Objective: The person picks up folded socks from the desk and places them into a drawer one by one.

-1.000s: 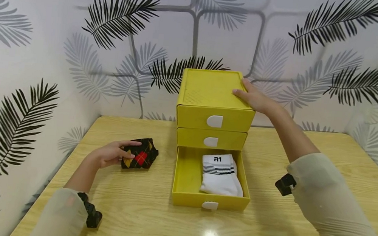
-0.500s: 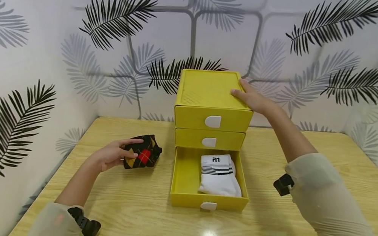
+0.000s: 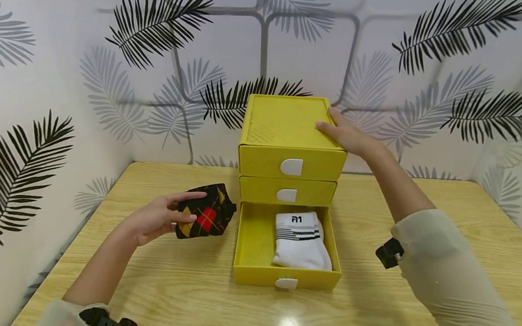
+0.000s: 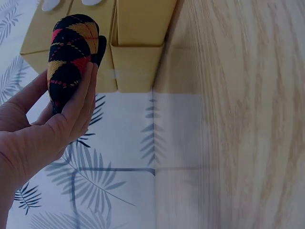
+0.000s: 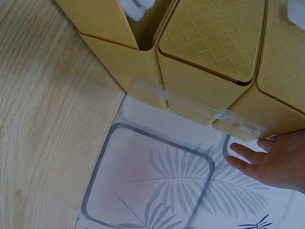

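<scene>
My left hand (image 3: 154, 220) pinches a folded pair of argyle socks (image 3: 211, 213), black with red and mustard diamonds. In the left wrist view the sock bundle (image 4: 71, 52) stands up between thumb and fingers. It is lifted above the table, just left of the yellow drawer unit (image 3: 288, 121). That unit has its bottom drawer (image 3: 256, 236) pulled out. Folded white socks (image 3: 302, 248) with dark stripes lie in the drawer's right half. My right hand (image 3: 350, 135) rests on the unit's top right edge, thumb on top; in the right wrist view its fingers (image 5: 245, 153) extend loosely beside the unit.
Two upper drawers with white tabs, the top one (image 3: 266, 161) and the middle one (image 3: 263, 189), are closed. The unit stands on a wooden table (image 3: 173, 291) near a leaf-patterned wall (image 3: 309, 57). Strips of clear tape (image 5: 238, 121) cross the unit's side.
My left hand has raised the argyle socks off the table and carried them right, closer to the open drawer. My right hand keeps its place on the unit. The camera view shifts slightly.
</scene>
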Available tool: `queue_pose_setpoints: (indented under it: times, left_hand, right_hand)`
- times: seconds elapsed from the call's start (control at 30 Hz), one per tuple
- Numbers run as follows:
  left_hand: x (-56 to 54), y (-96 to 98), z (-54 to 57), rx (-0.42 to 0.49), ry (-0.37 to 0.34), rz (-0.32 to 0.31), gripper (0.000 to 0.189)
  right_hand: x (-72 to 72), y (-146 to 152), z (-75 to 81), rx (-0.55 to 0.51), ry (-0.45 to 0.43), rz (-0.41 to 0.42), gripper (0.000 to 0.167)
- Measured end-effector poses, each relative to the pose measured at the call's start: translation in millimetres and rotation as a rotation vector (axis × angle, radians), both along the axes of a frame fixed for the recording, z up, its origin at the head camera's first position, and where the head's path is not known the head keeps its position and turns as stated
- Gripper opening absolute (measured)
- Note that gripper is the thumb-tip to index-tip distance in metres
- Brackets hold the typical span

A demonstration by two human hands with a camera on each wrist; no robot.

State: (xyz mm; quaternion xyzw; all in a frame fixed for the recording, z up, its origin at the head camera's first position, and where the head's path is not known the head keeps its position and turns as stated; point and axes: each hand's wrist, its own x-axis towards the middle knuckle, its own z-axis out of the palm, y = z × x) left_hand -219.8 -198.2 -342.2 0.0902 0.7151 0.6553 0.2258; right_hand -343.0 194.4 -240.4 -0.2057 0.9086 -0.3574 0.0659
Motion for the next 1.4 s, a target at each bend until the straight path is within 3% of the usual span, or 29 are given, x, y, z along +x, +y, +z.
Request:
queue_pose_setpoints:
  times: [0.3,0.57,0.83,1.03,1.23,1.4]
  left_hand:
    - [12.4,16.7,6.0,0.018,-0.001,-0.053,0.057]
    - [19.4,41.0,7.4,0.019,-0.011,-0.103,0.057]
    - [21.2,67.1,0.6,0.021,-0.025,-0.145,0.055]
    - [14.9,85.8,-6.8,0.008,-0.047,-0.164,0.053]
    - [8.4,104.6,-15.6,-0.064,-0.017,-0.165,0.05]
    - [3.9,118.4,-22.5,-0.216,0.088,-0.143,0.049]
  right_hand:
    - [6.2,-3,7.0,0.016,-0.019,-0.013,0.071]
    - [-0.1,-1,3.3,0.017,-0.018,-0.02,0.072]
    - [-0.2,-2,2.5,0.005,-0.012,-0.011,0.072]
    - [0.5,-1,2.4,0.014,-0.014,-0.021,0.072]
    - [-0.8,0,1.1,0.014,-0.011,-0.024,0.072]
    - [-0.2,-1,0.6,0.01,-0.013,-0.021,0.072]
